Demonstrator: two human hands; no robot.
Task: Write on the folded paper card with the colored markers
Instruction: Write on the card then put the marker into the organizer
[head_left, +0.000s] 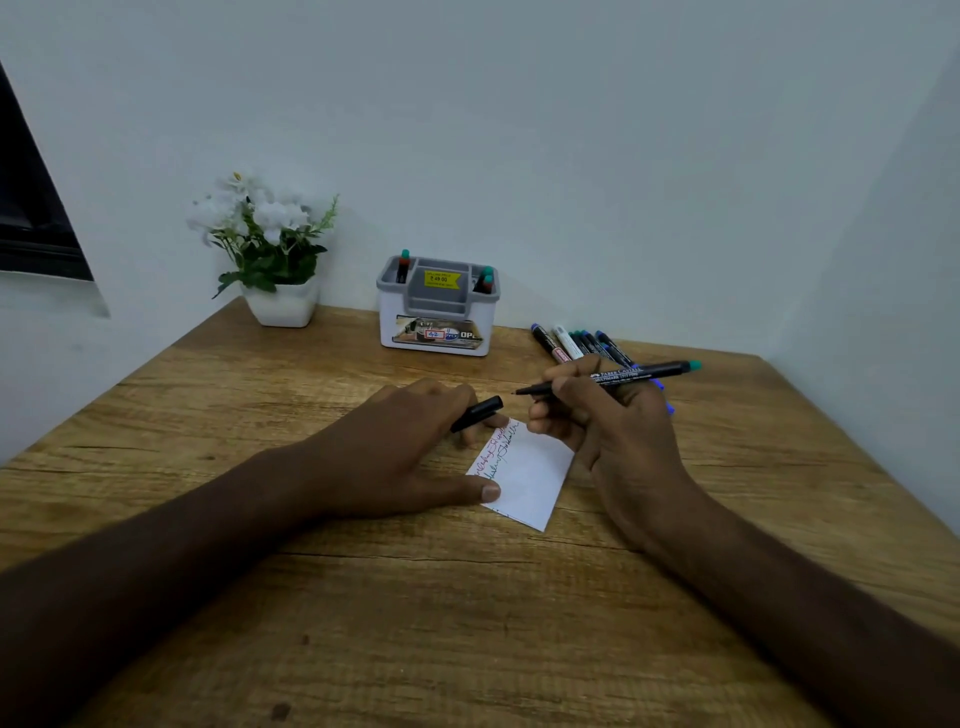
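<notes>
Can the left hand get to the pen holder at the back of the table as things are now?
Probably, though not freely: the table between the left hand and the pen holder looks bare, but the hand holds a black marker cap and pins the card.

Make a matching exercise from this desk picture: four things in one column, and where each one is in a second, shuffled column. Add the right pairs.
Things
1. marker cap
2. uncapped marker
3. folded paper card
4. flower pot

Places
A. at the back left corner of the table, by the wall
B. in the right hand, tip pointing left, above the card
C. flat on the table between the two hands, the left thumb on its near corner
D. between the fingers of the left hand

Pairs: 1-D, 2-B, 3-C, 4-A
</notes>
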